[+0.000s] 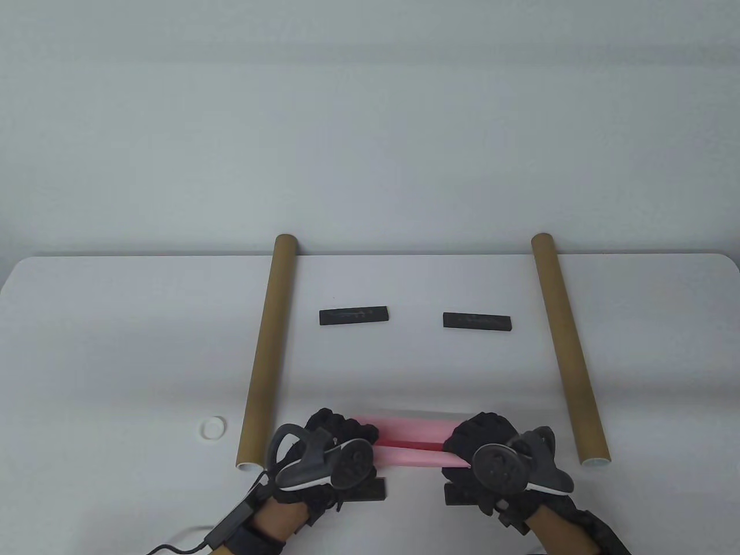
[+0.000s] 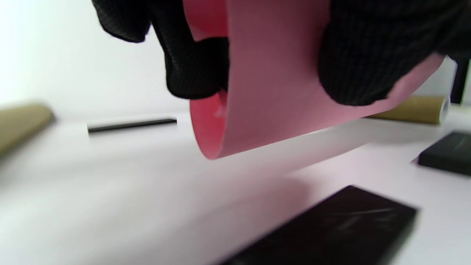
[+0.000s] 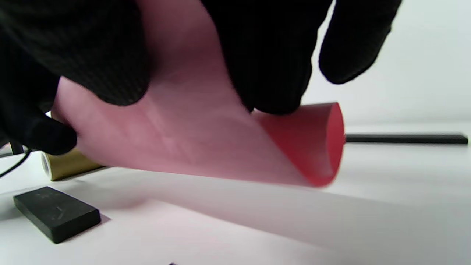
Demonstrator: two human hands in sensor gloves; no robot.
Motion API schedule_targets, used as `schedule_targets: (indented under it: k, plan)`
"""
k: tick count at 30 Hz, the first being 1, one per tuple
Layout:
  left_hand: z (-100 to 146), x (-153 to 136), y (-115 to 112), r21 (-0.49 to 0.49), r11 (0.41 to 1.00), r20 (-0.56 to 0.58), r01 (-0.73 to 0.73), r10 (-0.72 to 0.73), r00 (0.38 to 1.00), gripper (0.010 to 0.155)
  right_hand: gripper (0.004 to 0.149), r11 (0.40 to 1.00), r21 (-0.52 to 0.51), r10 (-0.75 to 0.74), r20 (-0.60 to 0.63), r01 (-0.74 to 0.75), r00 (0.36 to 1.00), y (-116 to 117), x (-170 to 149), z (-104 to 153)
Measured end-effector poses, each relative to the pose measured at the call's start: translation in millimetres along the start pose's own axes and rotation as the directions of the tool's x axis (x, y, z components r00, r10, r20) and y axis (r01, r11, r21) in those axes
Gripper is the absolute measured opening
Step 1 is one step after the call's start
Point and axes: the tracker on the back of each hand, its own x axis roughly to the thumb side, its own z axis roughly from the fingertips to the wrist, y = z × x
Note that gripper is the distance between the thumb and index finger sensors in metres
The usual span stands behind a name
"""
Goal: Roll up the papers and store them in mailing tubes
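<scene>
Left hand (image 1: 324,448) and right hand (image 1: 491,454) each gripped one end of the pink paper roll (image 1: 410,442), raised just above the table's (image 1: 115,347) near edge between two cardboard mailing tubes (image 1: 269,347), keeping it coiled.

Open surface (image 1: 404,370) lies between the left tube (image 1: 267,347) and the right tube (image 1: 569,347), which wall both sides. Two black bars (image 1: 354,315) (image 1: 477,321) obstruct the far middle. Two more blocks (image 1: 370,489) (image 1: 457,494) sit near the front edge, partly under the hands. A white ring (image 1: 213,428) lies outside the left tube.
</scene>
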Motion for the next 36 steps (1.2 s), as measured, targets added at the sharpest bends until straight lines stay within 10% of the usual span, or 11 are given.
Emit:
schedule_targets:
  k: [11,16,26,36]
  plan:
    - [-2,-4,2,-0.015,0.992,-0.028,-0.124,0.124,0.992,0.046,0.068,0.998,-0.021,0.065,0.039,-0.065,0.997,2,4,4]
    - [-4,-10,-3,-0.094,0.958,-0.036,-0.272,0.27,0.962,0.044,0.046,0.996,-0.041,0.087,0.046,-0.085,0.995,1,12,3]
    - [2,12,13,0.138,0.976,0.039,0.17,-0.176,0.984,0.068,0.048,0.998,0.042,-0.046,0.01,0.046,0.999,4,-1,0]
    - [-4,-13,-1,-0.087,0.943,-0.05,-0.32,0.317,0.947,0.046,0.054,0.996,-0.055,0.075,0.03,-0.073,0.997,1,6,3]
